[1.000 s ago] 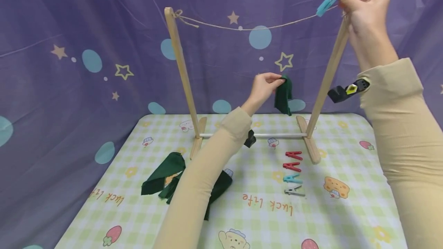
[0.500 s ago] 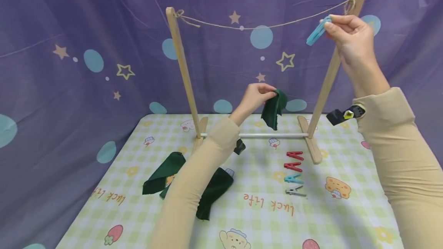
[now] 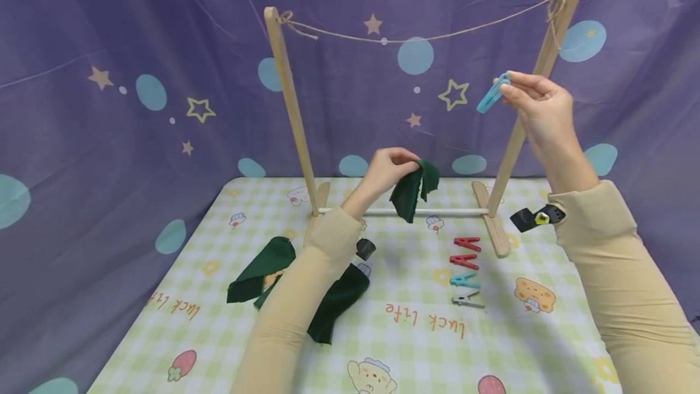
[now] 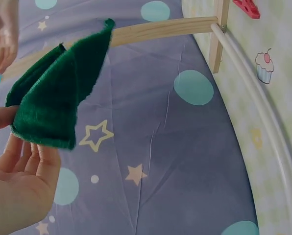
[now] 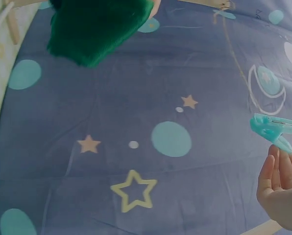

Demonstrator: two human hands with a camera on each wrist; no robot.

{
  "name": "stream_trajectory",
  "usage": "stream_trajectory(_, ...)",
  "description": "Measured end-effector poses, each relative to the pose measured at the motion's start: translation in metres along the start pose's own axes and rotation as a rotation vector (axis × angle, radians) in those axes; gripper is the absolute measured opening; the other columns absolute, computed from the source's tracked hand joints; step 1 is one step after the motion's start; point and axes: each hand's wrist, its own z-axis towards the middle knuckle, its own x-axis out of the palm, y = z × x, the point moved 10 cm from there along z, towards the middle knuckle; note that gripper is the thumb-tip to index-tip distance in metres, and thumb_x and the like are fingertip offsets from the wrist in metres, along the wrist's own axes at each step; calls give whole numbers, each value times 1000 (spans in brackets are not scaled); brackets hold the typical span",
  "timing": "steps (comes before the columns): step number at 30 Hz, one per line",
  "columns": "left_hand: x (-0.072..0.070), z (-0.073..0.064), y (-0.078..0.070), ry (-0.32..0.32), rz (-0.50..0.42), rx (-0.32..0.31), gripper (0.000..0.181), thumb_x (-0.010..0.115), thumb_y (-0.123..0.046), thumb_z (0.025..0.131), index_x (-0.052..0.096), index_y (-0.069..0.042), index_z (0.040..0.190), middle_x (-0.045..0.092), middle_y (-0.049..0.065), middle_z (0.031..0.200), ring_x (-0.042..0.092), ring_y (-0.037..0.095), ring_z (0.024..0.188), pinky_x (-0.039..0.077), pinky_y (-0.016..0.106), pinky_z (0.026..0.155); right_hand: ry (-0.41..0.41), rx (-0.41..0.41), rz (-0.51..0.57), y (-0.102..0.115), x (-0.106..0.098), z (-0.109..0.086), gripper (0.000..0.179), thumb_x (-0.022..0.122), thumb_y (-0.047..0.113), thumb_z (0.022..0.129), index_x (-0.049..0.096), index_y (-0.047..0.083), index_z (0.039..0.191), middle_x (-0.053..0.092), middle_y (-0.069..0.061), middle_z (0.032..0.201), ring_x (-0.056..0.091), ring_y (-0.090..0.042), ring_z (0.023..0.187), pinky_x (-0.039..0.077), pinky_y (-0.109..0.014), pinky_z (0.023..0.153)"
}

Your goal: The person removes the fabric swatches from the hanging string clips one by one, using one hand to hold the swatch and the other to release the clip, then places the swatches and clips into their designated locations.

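Note:
My left hand [image 3: 384, 174] pinches a small dark green cloth [image 3: 407, 194] by its top edge, and the cloth hangs folded over, above the white bar of the rack. In the left wrist view the green cloth [image 4: 53, 98] stands out from between thumb and fingers. Up at the right, my right hand [image 3: 544, 113] pinches a light blue clothespin [image 3: 492, 93] by its handle end, below the string [image 3: 415, 40] and in front of the right post. Nothing is between the tips of the clothespin [image 5: 266, 126] in the right wrist view.
A wooden rack with a left post [image 3: 290, 102] and a right post [image 3: 516, 138] stands at the back, joined by a white bar [image 3: 437, 212]. Red, blue and grey clothespins [image 3: 465, 261] lie in a column on the table. More green cloths [image 3: 265, 266] lie at the left, partly behind my left sleeve.
Both hands have come down, the right one away from the string with the clothespin, the left one also leftward with the green cloth. The right post's top is uncovered now.

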Motion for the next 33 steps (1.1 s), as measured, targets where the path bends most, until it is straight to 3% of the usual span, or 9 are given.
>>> stream_trajectory(11, -10, -32, 27, 22, 57, -31, 14, 58, -15, 84, 67, -7, 93, 63, 5, 95, 57, 16, 84, 47, 25, 71, 4, 42, -93, -29, -23, -31, 21, 65, -11, 73, 64, -6, 93, 67, -11, 89, 64, -19, 84, 50, -20, 67)
stream_trajectory(20, -9, -57, 54, 0, 11, -85, 13, 57, -12, 83, 65, -3, 86, 63, 6, 85, 56, 12, 74, 45, 23, 66, 53, 100, -141, -54, -38, -59, 24, 59, -12, 78, 63, -5, 100, 66, -8, 91, 62, -14, 83, 49, -19, 71)
stream_trajectory(25, -2, -70, 69, 34, 5, -126, 14, 56, -11, 83, 64, 0, 86, 62, 8, 84, 54, 12, 73, 43, 22, 65, 92, 140, -247, -68, -45, -78, 26, 59, -8, 80, 63, -1, 104, 65, -2, 91, 60, -9, 83, 47, -17, 77)
stream_trajectory(33, 4, -90, 90, 83, 17, -180, 13, 57, -13, 83, 63, -1, 85, 63, 5, 85, 55, 10, 75, 43, 24, 69, 101, 261, -578, -86, -68, -105, 31, 63, 7, 82, 60, 7, 113, 62, 11, 98, 57, -1, 91, 39, -11, 80)
